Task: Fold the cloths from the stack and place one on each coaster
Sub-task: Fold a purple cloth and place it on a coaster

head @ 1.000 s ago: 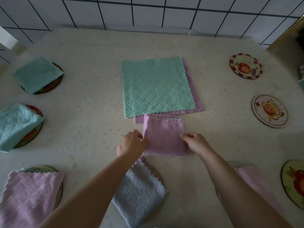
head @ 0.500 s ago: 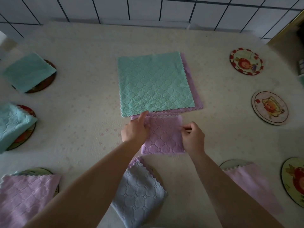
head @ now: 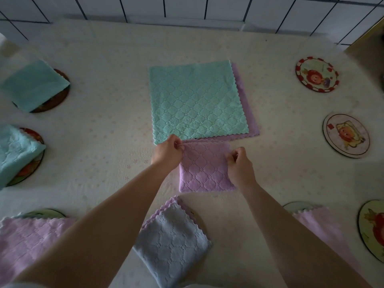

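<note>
A folded pink cloth [head: 204, 168] lies on the table just in front of the stack. My left hand [head: 168, 153] pinches its far left corner. My right hand [head: 240, 165] pinches its far right edge. The stack [head: 197, 100] shows a flat green cloth on top and a pink cloth [head: 246, 113] peeking out below on the right. Three bare coasters stand on the right: a red-rimmed one [head: 316, 74], a pale one [head: 346, 135] and one at the near right edge [head: 372, 229].
Folded cloths cover the other coasters: two green ones [head: 34, 85] [head: 16, 152] at the left, a pink one [head: 27, 240] near left, a white one [head: 172, 242] in front of me, a pink one [head: 315, 225] under my right forearm. A tiled wall bounds the far side.
Both hands slid from the sides of the folded pink cloth up to its far corners and now pinch them. The cloth lies a little closer to the stack.
</note>
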